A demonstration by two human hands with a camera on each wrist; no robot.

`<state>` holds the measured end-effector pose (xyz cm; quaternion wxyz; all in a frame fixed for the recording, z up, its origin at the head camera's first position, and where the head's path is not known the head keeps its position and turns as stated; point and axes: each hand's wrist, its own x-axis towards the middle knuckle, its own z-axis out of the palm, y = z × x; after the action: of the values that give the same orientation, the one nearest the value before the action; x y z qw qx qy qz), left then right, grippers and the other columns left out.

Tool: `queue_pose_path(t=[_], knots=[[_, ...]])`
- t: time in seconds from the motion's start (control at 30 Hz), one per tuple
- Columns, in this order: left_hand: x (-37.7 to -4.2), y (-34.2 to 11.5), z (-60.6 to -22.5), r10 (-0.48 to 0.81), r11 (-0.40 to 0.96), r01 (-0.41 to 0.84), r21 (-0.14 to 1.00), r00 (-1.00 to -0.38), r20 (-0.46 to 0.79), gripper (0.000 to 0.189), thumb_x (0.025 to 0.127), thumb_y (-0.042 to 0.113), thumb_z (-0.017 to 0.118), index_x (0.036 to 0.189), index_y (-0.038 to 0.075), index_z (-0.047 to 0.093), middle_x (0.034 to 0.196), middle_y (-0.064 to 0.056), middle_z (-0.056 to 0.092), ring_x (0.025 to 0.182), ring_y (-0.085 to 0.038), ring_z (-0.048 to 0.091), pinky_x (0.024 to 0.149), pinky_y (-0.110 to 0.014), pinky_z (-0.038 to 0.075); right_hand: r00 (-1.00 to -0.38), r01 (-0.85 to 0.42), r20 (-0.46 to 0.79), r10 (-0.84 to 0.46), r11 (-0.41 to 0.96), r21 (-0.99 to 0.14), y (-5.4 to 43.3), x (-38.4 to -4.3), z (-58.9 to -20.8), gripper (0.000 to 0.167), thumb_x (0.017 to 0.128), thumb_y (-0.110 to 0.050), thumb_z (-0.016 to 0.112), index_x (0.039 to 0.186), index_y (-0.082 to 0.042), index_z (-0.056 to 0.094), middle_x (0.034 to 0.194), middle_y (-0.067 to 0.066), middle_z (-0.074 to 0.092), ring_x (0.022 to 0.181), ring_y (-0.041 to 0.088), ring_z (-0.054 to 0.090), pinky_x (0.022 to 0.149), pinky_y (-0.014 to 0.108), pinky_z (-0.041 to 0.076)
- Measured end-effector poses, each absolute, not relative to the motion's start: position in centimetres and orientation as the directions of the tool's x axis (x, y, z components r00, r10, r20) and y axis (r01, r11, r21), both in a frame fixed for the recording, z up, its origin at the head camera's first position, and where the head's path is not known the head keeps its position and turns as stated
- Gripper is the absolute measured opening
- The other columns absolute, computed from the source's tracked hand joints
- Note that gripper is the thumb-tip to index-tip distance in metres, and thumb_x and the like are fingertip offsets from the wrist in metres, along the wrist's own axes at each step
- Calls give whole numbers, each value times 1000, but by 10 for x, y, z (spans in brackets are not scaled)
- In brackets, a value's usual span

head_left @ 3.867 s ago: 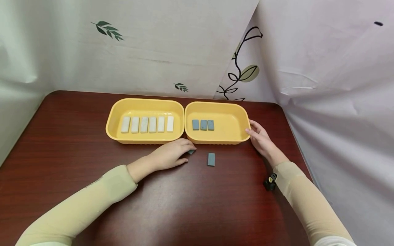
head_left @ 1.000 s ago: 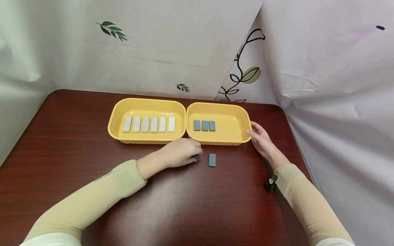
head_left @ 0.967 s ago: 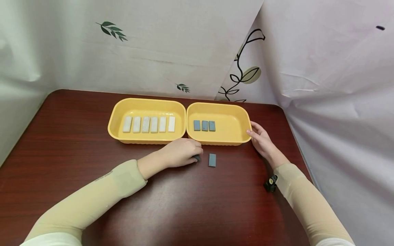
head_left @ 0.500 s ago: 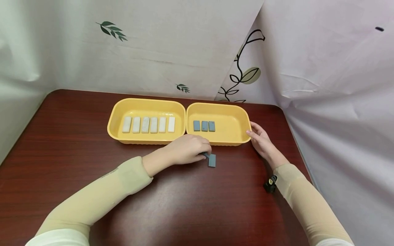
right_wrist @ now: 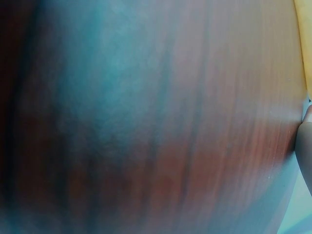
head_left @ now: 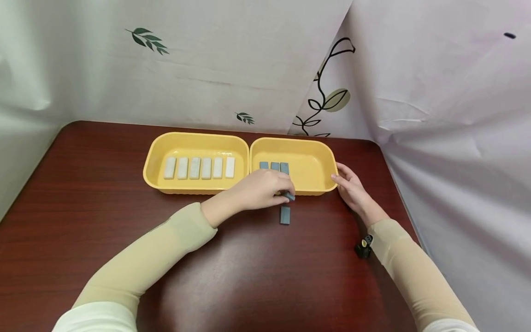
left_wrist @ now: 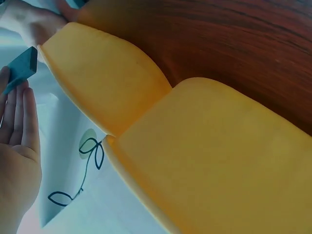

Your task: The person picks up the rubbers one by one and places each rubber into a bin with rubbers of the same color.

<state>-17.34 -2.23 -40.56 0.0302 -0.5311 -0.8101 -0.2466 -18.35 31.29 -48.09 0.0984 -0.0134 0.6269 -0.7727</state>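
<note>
My left hand pinches a small blue-grey block between thumb and fingers, just over the near rim of the right yellow tray. In the left wrist view the same block is held at the fingertips, raised and tilted. My right hand grips that tray's right end, thumb at the rim and fingers along the outside. Inside the tray lie 3 blue-grey blocks in a row, partly hidden by the left hand. Another blue-grey block lies flat on the table in front.
A second yellow tray stands against the first on its left, holding a row of several whitish blocks. Both sit on a dark red-brown table. White patterned sheeting hangs behind and to the right.
The left hand has slid right with a blue-grey block, then lifted it past the one on the table, up to the right tray's near rim. The right hand stays on the tray.
</note>
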Motion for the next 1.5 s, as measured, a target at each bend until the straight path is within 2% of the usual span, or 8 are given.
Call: queue_pose_path(t=[0.17, 0.3, 0.53, 0.77, 0.93, 1.5], knots=[[-183, -18, -406, 799, 336, 832, 441, -500, 334, 4, 97, 18, 80, 100, 18, 79, 94, 6, 73, 86, -8, 64, 79, -26, 55, -981, 138, -110, -161, -180, -974, 312, -184, -480, 33, 107, 6, 49, 132, -14, 57, 124, -7, 68, 114, 4, 65, 98, 15, 52], [-191, -13, -406, 744, 358, 763, 538, -581, 328, 5, 96, 18, 82, 100, 16, 80, 97, 4, 75, 86, -8, 68, 81, -23, 56, -980, 139, -110, -163, -177, -974, 311, -184, -480, 34, 107, 6, 48, 131, -15, 57, 122, -9, 69, 113, 3, 65, 99, 14, 52], [-206, -3, -411, 603, 377, 549, 746, -757, 252, 14, 93, 14, 85, 105, 8, 80, 97, -5, 80, 86, -16, 74, 80, -23, 61, -980, 133, -103, -168, -183, -974, 311, -184, -479, 34, 107, 6, 47, 130, -17, 58, 122, -9, 69, 112, 3, 66, 99, 15, 52], [-221, 6, -415, 493, 325, 385, 864, -849, 193, 15, 91, 11, 86, 103, 3, 80, 97, -12, 80, 86, -22, 75, 79, -26, 62, -981, 144, -119, -151, -167, -975, 309, -185, -477, 35, 107, 7, 47, 131, -16, 57, 122, -10, 69, 113, 3, 65, 99, 14, 51], [-227, 13, -417, 438, 361, 315, 878, -888, 139, 17, 90, 14, 87, 102, 5, 81, 98, -11, 80, 86, -21, 76, 78, -23, 60, -981, 151, -125, -149, -175, -973, 310, -185, -477, 35, 106, 7, 47, 133, -15, 55, 120, -10, 69, 112, 3, 65, 99, 14, 51], [-243, 25, -425, 381, 421, 222, 879, -923, 50, 14, 93, 13, 84, 103, 4, 81, 103, -13, 81, 95, -24, 76, 83, -27, 59, -980, 155, -132, -148, -154, -976, 312, -184, -481, 36, 107, 6, 45, 140, -8, 48, 122, -11, 67, 114, 2, 63, 100, 14, 51]])
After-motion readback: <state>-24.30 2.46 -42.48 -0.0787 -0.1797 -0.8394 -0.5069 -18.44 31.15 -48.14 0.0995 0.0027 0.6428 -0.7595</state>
